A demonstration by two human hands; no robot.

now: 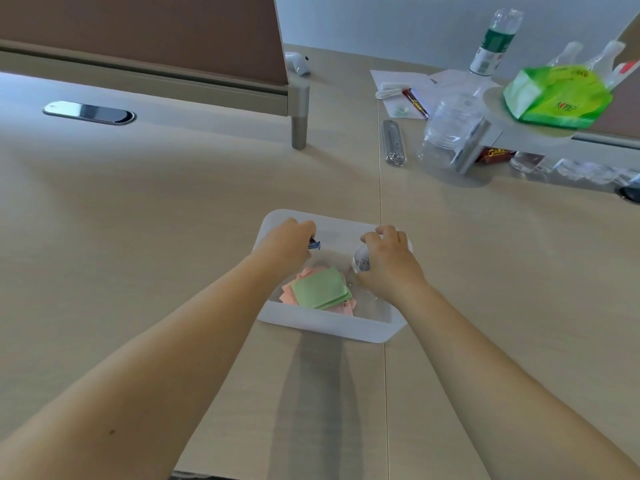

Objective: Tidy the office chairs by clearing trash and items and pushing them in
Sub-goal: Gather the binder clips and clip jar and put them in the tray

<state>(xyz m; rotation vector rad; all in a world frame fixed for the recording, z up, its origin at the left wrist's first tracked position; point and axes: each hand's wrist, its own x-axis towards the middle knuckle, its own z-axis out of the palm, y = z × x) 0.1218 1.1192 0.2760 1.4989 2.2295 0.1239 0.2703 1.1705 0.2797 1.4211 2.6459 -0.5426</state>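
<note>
A white plastic tray (329,325) sits on the beige desk in front of me. Inside it lie green sticky notes (320,289) on top of pink ones (291,294). My left hand (285,242) reaches over the tray's left side, its fingers closed on a small blue object (314,244), most of it hidden. My right hand (388,261) is inside the tray's right half, wrapped around a clear plastic bottle (361,259) that lies low in the tray. No chair is in view.
A brown divider panel (145,32) on a metal leg stands at the back left, with a cable grommet (90,112) in the desk. At the back right are a clear bottle (491,46), a clear jar (450,129), a green tissue pack (557,97), papers and snack wrappers.
</note>
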